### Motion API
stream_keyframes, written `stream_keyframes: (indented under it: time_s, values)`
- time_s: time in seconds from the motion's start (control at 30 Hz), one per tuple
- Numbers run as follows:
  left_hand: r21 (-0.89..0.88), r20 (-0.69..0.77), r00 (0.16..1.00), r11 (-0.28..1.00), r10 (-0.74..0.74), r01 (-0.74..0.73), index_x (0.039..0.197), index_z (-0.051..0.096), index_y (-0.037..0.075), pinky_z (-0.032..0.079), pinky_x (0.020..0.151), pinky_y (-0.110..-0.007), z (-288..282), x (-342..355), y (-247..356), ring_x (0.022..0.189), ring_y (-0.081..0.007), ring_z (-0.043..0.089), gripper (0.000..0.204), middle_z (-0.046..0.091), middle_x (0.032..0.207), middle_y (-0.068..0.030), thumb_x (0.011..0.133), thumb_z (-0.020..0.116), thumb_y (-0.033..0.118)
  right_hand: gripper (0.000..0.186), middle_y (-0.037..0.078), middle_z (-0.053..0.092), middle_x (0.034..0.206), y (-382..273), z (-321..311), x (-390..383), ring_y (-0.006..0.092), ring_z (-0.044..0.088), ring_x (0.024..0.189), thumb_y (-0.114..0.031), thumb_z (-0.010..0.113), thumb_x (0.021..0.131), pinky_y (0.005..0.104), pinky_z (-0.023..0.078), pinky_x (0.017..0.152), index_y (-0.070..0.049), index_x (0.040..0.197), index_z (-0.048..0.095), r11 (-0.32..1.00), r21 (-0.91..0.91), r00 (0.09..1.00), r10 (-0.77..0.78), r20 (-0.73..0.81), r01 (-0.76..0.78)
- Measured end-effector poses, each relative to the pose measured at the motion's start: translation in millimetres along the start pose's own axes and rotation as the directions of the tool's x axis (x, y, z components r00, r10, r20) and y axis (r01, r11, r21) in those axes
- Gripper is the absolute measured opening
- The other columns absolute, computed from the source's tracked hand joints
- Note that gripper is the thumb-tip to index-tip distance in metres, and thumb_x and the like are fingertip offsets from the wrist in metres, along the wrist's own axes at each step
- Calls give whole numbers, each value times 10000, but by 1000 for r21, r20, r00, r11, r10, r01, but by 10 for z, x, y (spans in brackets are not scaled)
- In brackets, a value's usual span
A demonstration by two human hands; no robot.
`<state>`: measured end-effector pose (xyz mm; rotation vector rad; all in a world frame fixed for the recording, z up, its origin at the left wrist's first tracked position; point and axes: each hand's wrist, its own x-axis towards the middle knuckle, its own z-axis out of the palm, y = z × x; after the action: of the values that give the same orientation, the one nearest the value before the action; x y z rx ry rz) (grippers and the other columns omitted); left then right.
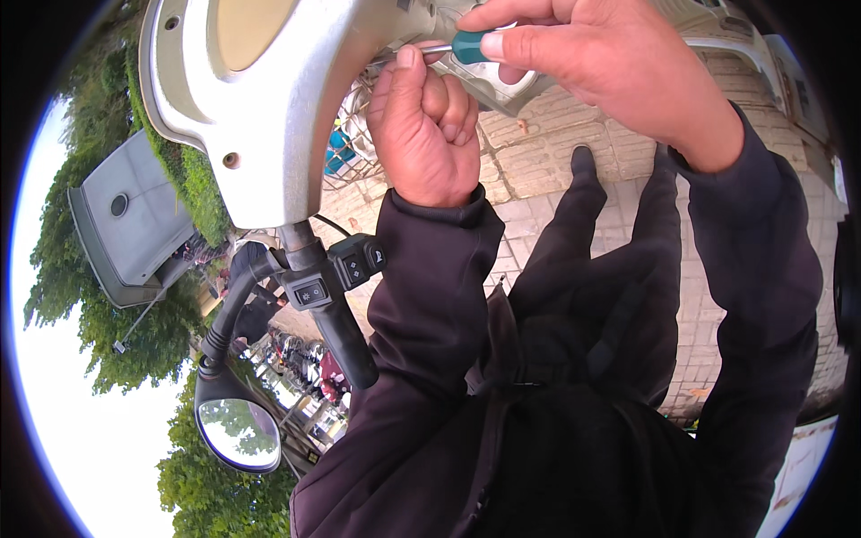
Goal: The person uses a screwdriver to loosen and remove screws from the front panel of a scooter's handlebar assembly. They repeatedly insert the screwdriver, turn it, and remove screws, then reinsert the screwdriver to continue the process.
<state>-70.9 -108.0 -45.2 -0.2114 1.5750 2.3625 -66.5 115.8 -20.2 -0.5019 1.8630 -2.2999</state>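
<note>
My right hand (pixel 610 63) grips the dark green handle of a screwdriver (pixel 469 47) between thumb and fingers. Its metal shaft points left toward the pale silver body panel (pixel 296 99) of a scooter. Around the shaft near its far end, the thumb and forefinger of my left hand (pixel 426 134) are pinched, with the other fingers curled in. The tip and whatever it meets are hidden behind the left fingers and the panel. A screw hole (pixel 231 160) shows low on the panel.
A black handlebar grip (pixel 345 345) with a switch block (pixel 311 294) juts toward me, left of my left forearm. A round mirror (pixel 239 434) hangs beyond it. Behind the panel are a wire basket (pixel 359 148) and tiled paving (pixel 529 143). A person (pixel 256 305) and parked two-wheelers stand farther off.
</note>
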Motion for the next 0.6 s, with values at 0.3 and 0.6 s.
stream_keyframes:
  time_s: [0.3,0.6]
  values:
    - [13,71,996,998,62,-63,1050,632,10,271,430,-257,22,21,61,467,-71,291,312,310,568,48,1113,465,266,162,222,674,786,37,113,-76,339,666,704,-68,633,799,379,516,652,74,848,693,900,-409,966,-223,-130,152]
    - [127,84,996,991,36,-47,1062,619,47,275,425,-247,-50,-81,-50,458,-69,259,312,288,565,68,1124,441,296,191,148,713,853,407,285,-582,271,684,730,-41,649,885,369,533,678,61,1045,668,977,194,921,-4,-389,86]
